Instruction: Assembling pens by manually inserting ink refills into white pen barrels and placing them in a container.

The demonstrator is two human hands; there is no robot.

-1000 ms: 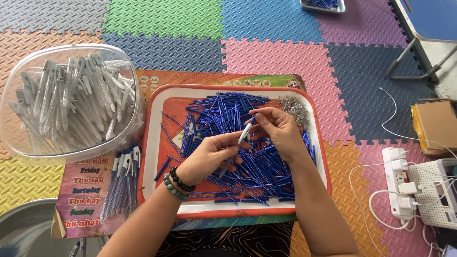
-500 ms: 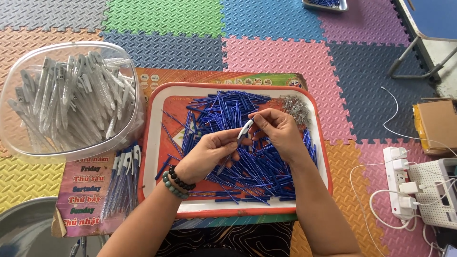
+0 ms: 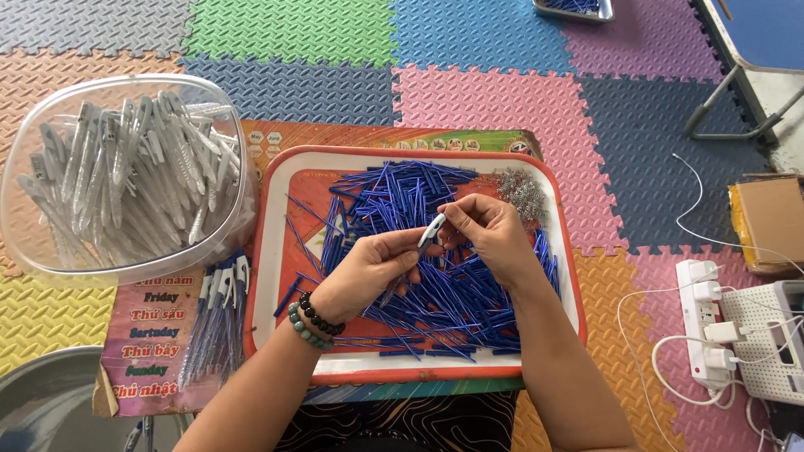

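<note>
Both hands meet mid-frame over the red-rimmed tray: my left hand pinches the lower end of a white and blue pen part, my right hand closes fingertips on its top. Since a second ago the part has tilted a little more upright and my grip has tightened; I judge the piece is being pressed together. Blue refills fill the tray, tiny springs sit upper right, a clear tub of white barrels stands at left.

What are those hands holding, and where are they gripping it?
Both hands hold one small white pen part: the left hand grips its lower end, the right hand pinches its upper tip, above the tray.
</note>
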